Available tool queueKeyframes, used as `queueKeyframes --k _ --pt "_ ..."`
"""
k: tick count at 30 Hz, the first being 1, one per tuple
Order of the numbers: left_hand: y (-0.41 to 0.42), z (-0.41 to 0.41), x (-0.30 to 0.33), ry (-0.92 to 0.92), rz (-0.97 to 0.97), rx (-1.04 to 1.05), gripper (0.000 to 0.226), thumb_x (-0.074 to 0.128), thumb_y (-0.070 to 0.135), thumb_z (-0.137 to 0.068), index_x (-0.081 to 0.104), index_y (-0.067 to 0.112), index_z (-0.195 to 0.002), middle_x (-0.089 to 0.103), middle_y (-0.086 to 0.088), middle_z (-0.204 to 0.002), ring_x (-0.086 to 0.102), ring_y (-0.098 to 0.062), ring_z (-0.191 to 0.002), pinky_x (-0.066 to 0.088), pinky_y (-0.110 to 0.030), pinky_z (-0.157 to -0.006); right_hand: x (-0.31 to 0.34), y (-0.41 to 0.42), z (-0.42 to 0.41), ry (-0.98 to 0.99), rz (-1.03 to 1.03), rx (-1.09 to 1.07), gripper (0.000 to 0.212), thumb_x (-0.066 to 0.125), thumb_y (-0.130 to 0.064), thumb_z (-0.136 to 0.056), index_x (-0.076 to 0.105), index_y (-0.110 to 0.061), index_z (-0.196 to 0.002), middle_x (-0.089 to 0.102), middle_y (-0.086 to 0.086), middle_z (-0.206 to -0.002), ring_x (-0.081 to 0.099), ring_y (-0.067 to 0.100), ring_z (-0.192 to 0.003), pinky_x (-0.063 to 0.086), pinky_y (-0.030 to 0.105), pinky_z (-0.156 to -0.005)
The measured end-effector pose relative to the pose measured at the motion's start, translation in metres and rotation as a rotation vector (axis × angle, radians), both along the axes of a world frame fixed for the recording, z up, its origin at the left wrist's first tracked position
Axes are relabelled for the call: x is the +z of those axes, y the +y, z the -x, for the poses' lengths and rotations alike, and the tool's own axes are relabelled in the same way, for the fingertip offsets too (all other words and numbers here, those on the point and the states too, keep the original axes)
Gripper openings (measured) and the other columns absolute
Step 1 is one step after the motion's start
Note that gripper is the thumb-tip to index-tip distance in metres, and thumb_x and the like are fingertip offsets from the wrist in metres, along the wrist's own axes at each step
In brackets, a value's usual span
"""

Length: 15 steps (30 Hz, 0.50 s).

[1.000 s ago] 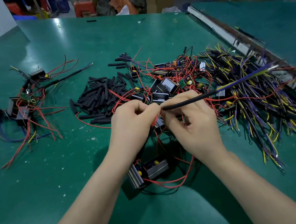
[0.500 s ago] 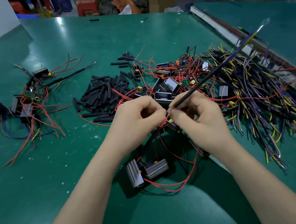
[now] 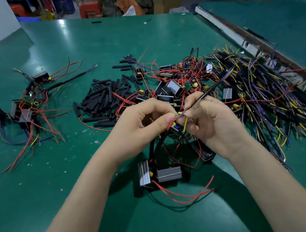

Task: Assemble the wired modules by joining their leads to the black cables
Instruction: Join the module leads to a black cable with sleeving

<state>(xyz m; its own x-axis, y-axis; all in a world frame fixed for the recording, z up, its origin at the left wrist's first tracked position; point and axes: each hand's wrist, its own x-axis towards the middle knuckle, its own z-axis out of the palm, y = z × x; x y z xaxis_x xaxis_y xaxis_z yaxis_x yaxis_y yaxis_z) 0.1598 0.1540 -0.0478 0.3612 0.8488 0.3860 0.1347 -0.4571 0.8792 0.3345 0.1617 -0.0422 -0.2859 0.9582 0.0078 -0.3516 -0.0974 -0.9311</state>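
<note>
My left hand [image 3: 145, 123] pinches a red lead [image 3: 170, 125] between thumb and forefinger. My right hand [image 3: 211, 120] holds a black cable [image 3: 216, 85] whose yellow and blue wire ends meet the red lead between my fingertips. The cable's far end slants up and right over the pile. Under my hands lies a wired module with grey ribbed blocks [image 3: 168, 174] and red leads [image 3: 183, 196]. Whether the wire ends are twisted together is hidden by my fingers.
Black sleeve pieces [image 3: 103, 101] lie heaped at centre. Loose modules with red wires [image 3: 175, 86] sit behind my hands. Black cables with yellow and purple ends [image 3: 265, 94] pile at the right. Several modules [image 3: 23, 110] lie at the left. A metal rail [image 3: 236, 40] runs along the right.
The black cable's free end has swung down from pointing up and right to lying lower over the pile. Both hands have tilted, and the yellow and blue ends now show at my fingertips.
</note>
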Motion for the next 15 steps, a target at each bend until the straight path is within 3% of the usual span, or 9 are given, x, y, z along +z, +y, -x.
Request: queueKeyframes --k 2,4,8,11,15 --pt "0.0 -0.0003 -0.0004 -0.054 0.023 -0.005 0.006 0.06 0.02 -0.087 0.066 0.019 -0.088 0.062 -0.022 -0.083 0.052 -0.038 -0.075 0.044 -0.046 -0.07 -0.0006 -0.0005 -0.0001 0.05 0.024 0.026 0.025 0.052 0.0 -0.063 0.063 -0.021 -0.055 0.063 0.005 -0.055 0.063 0.012 -0.053 0.041 0.015 -0.044" --pt "-0.0003 -0.0006 -0.001 -0.089 0.057 -0.028 0.006 0.059 0.019 -0.086 0.065 0.018 -0.087 0.063 -0.019 -0.083 0.052 -0.035 -0.074 0.044 -0.048 -0.071 -0.0003 -0.0011 0.0 0.074 0.042 0.064 0.023 0.052 -0.001 -0.064 0.064 -0.019 -0.056 0.064 0.008 -0.056 0.061 0.011 -0.051 0.041 0.015 -0.045" --pt "-0.0009 0.0006 -0.0021 -0.122 0.161 -0.117 0.008 0.058 0.014 -0.085 0.064 0.019 -0.086 0.065 0.006 -0.08 0.055 -0.014 -0.079 0.046 -0.029 -0.075 -0.0003 -0.0018 0.0 0.079 0.047 0.139 0.025 0.051 -0.003 -0.065 0.065 -0.021 -0.054 0.062 0.002 -0.053 0.06 0.009 -0.05 0.039 0.016 -0.051" --pt "0.001 0.0032 -0.0027 -0.134 0.216 -0.137 0.007 0.058 0.016 -0.086 0.065 0.017 -0.086 0.066 0.006 -0.082 0.056 -0.014 -0.081 0.046 -0.028 -0.078 -0.0017 -0.0018 0.0018 -0.003 -0.069 0.089 0.027 0.054 -0.002 -0.069 0.066 -0.025 -0.059 0.062 0.001 -0.055 0.057 0.009 -0.053 0.038 0.018 -0.051" --pt "0.0048 0.0027 -0.0052 -0.115 0.236 -0.069 0.009 0.059 0.021 -0.086 0.064 0.013 -0.087 0.063 0.01 -0.075 0.054 -0.008 -0.073 0.046 -0.016 -0.07 -0.0058 -0.0005 0.0017 -0.227 -0.319 -0.043 0.024 0.061 -0.006 -0.075 0.067 -0.029 -0.071 0.065 -0.002 -0.062 0.057 0.009 -0.058 0.04 0.016 -0.053"
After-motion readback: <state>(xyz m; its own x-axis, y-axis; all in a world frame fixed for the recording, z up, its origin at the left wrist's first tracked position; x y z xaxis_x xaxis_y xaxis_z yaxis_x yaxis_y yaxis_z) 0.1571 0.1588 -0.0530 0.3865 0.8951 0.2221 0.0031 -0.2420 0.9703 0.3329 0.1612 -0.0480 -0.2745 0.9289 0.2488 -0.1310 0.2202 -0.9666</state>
